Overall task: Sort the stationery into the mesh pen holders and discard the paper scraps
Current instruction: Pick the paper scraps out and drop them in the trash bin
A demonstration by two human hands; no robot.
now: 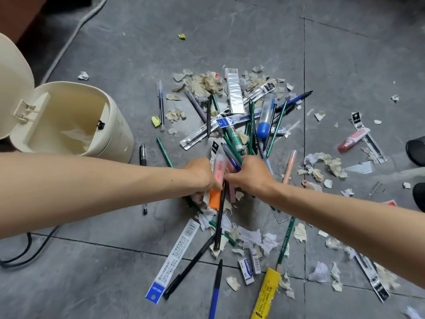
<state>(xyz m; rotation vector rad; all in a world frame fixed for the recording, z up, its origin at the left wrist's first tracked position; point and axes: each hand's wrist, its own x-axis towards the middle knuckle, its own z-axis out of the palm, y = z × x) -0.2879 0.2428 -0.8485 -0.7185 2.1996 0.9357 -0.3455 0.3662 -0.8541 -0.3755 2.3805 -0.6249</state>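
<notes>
A grey stone-look tiled floor (115, 65) is strewn with a loose heap of stationery and torn paper. Crumpled beige paper scraps (207, 84) are bunched at the far side of the heap, and ragged white scraps (253, 238) at the near side. Slim green pencils (164, 151), a black pen (220, 217), glossy silver refill packets (234, 93), a clear tube with a blue cap (265, 118) and small boxed erasers (245, 268) are crossed over one another. A long yellow packet (264, 293) lies at the near edge, and a pink correction tape (354, 139) well off to the right.

At the left a smooth cream plastic bin (115, 139) is stood with its hinged lid (11, 88) thrown back. Something pale and crumpled is seen inside, liner or paper; which cannot be told.

Both hands are sunk into the middle of the heap, almost touching. The fingers of the left hand (201, 173) are curled down round a translucent pink highlighter (217, 166); an orange highlighter (214, 199) shows just below the palm. The fingers of the right hand (251, 174) are curled too — thumb and forefinger are closed at the top of a pale pink stick (232, 192), while a blue pen (233, 162) passes under the knuckles.
</notes>
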